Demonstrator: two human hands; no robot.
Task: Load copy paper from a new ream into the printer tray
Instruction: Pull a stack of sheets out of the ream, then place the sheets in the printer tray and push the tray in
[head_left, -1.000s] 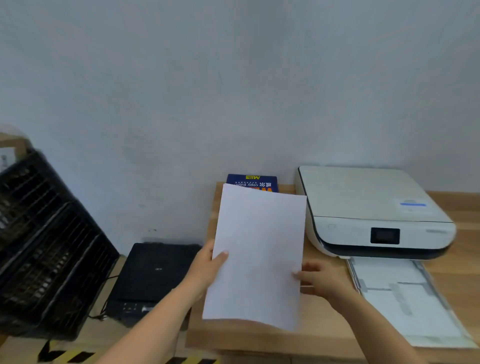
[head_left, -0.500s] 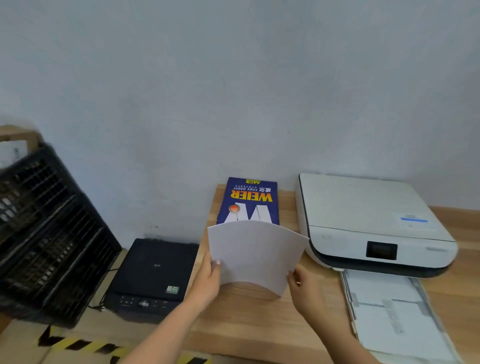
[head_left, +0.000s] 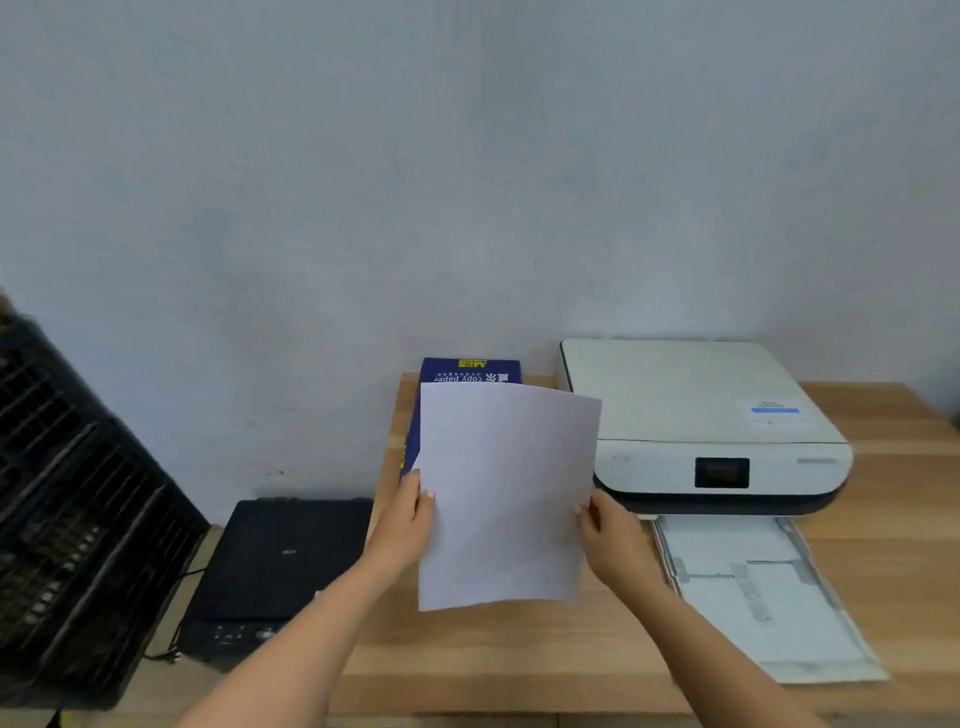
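I hold a stack of white copy paper (head_left: 506, 493) upright above the wooden table (head_left: 467, 654). My left hand (head_left: 408, 519) grips its left edge and my right hand (head_left: 610, 538) grips its right edge. Behind the sheets lies the blue ream pack (head_left: 467, 370), mostly hidden. To the right stands the white printer (head_left: 696, 415), with its paper tray (head_left: 753, 587) pulled out toward me across the table.
A black scanner-like device (head_left: 270, 566) sits on a lower surface left of the table. A black plastic crate (head_left: 78, 519) leans at the far left. A pale wall rises behind everything.
The paper was lowered and bent half a second ago, showing the ream; now it is raised upright and flat again, covering most of the ream. Both hands keep their grip.
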